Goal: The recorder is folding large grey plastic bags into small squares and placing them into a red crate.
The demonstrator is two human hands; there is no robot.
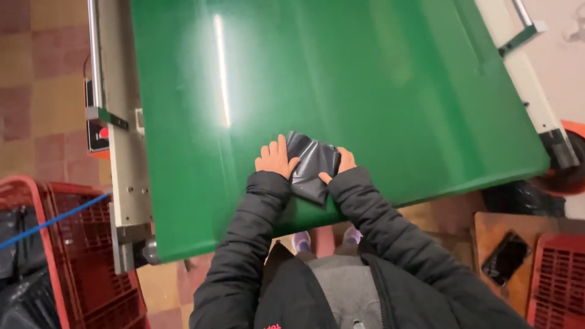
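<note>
At the lower left of the frame stands a red plastic crate [91,256] beside the grey metal frame rail [122,122] of a wide green conveyor belt [365,91]. Just below centre, the left hand [274,159] lies open and flat, pressing the left edge of a dark grey plastic mailer bag [312,166] resting on the belt's near edge. The right hand [343,163] pinches its right side, thumb on top. The bag looks flattened and still sits at the near edge. A second red crate [557,280] fills the lower right.

Green conveyor belt [365,91], dark plastic parcel [312,163]
</note>
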